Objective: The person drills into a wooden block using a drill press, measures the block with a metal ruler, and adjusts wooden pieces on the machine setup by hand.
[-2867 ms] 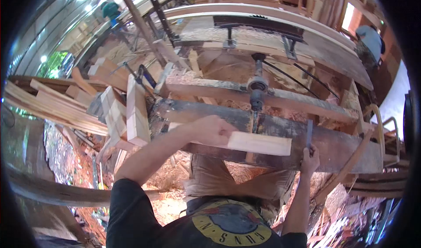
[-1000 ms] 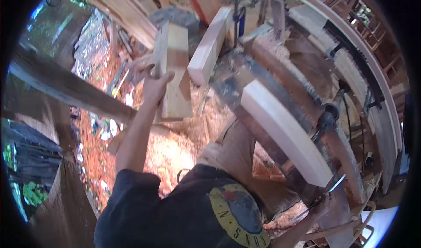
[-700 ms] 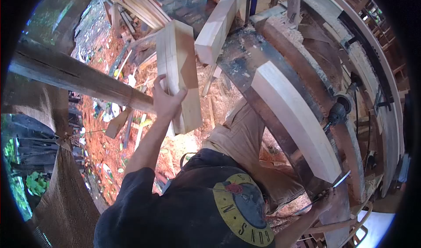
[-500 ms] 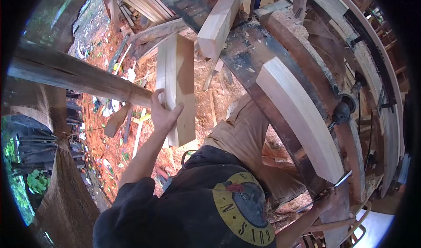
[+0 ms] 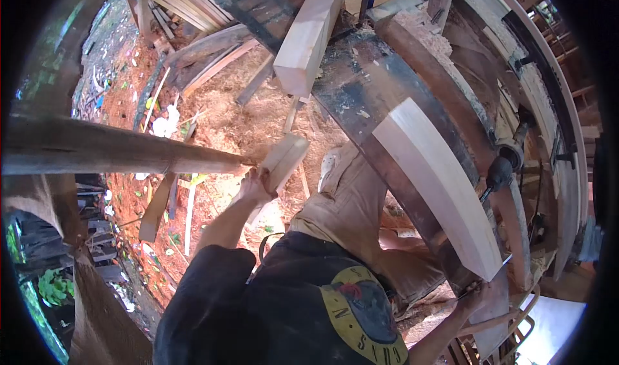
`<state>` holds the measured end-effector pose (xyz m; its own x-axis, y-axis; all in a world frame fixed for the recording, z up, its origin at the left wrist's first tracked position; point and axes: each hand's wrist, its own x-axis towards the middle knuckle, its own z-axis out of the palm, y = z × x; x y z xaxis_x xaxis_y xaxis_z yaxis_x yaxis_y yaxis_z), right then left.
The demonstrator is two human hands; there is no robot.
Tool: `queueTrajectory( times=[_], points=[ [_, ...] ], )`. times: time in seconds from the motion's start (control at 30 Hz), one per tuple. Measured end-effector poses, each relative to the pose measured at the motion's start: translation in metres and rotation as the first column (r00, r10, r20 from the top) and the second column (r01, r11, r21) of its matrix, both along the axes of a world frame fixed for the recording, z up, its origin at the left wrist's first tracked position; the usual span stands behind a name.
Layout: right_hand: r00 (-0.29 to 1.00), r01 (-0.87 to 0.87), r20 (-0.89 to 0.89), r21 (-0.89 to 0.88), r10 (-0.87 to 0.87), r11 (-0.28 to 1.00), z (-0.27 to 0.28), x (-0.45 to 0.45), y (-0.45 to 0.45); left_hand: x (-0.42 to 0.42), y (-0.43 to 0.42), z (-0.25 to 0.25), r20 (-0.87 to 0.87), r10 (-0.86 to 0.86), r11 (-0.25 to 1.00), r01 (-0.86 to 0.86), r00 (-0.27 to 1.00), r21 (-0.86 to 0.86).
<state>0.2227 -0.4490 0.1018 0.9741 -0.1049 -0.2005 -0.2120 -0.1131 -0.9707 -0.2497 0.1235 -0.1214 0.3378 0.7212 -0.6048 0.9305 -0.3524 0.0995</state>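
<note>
Lowering wood block (image 5: 285, 160), now tilted | left hand (image 5: 256, 187): fingers clamped on wood block | right hand (image 5: 474, 296): cannot tell

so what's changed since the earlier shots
The left hand let go of the long pale wooden block on the dark flat bench, took a second pale rectangular wooden block and lowered it toward the sawdust-covered ground; its present grip is unclear. The long block stayed on the bench, the right hand near one end.
</note>
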Motion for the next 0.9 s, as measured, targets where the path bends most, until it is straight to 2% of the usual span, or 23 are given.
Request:
queueTrajectory(
  times=[0.13,0.17,0.27,0.37,0.47,0.53,0.57,0.6,0.63,0.67,0.73,0.77,0.83,0.87,0.9],
  points=[
    [0.995,0.103,-0.007,-0.019,-0.104,0.994,-0.002,0.002,0.006,0.010,0.016,-0.031,-0.066,-0.153,0.988,0.152,0.986,-0.023],
    [0.997,0.070,-0.023,-0.031,-0.071,0.997,-0.003,0.004,0.001,0.009,0.020,-0.035,-0.085,-0.193,0.981,0.191,0.978,-0.026],
    [0.999,0.016,-0.040,-0.067,-0.019,0.998,-0.008,0.007,-0.008,-0.018,0.024,-0.094,-0.041,-0.303,0.947,0.306,0.952,0.098],
    [0.999,0.037,0.023,-0.119,-0.035,0.992,-0.007,0.009,-0.015,-0.013,0.031,-0.083,-0.085,-0.346,0.938,0.347,0.934,-0.001],
    [0.999,0.028,0.038,-0.109,-0.024,0.994,-0.001,-0.002,0.001,-0.008,0.027,-0.086,-0.125,-0.319,0.947,0.321,0.939,-0.005],
    [1.000,0.029,-0.010,-0.059,-0.029,0.998,0.009,-0.005,0.012,-0.032,0.013,-0.144,-0.284,-0.350,0.923,0.381,0.893,0.058],
    [0.998,0.056,0.036,-0.148,-0.051,0.987,0.006,-0.004,0.009,-0.039,0.005,-0.167,-0.360,-0.361,0.905,0.416,0.860,0.086],
    [0.994,0.089,0.084,-0.233,-0.071,0.968,-0.001,-0.003,0.007,-0.036,0.007,-0.153,-0.352,-0.312,0.950,0.284,0.883,-0.130],
    [0.987,0.127,0.132,-0.316,-0.089,0.940,-0.007,-0.001,0.000,-0.040,0.003,-0.153,-0.416,-0.327,0.945,0.282,0.849,-0.167],
    [0.988,0.123,0.129,-0.311,-0.087,0.942,-0.009,0.000,-0.006,-0.042,0.000,-0.148,-0.478,-0.341,0.939,0.276,0.809,-0.204],
    [0.990,0.108,0.115,-0.300,-0.077,0.948,-0.013,0.004,-0.017,-0.047,-0.001,-0.130,-0.459,-0.274,0.944,0.145,0.845,-0.297],
    [0.997,0.047,0.074,-0.267,-0.028,0.963,-0.015,0.010,-0.031,-0.050,-0.002,-0.137,-0.483,-0.333,0.936,0.223,0.810,-0.272],
    [0.997,-0.076,-0.005,-0.181,0.076,0.980,-0.016,0.017,-0.054,-0.043,0.002,-0.133,-0.488,-0.306,0.927,0.139,0.817,-0.348],
    [1.000,-0.014,0.017,-0.251,0.019,0.968,-0.014,0.012,-0.041,-0.038,0.008,-0.133,-0.490,-0.286,0.922,0.097,0.824,-0.375],
    [0.998,0.052,0.049,-0.313,-0.039,0.948,-0.011,0.007,-0.026,-0.032,0.013,-0.131,-0.465,-0.221,0.944,0.068,0.857,-0.323]
  ],
)
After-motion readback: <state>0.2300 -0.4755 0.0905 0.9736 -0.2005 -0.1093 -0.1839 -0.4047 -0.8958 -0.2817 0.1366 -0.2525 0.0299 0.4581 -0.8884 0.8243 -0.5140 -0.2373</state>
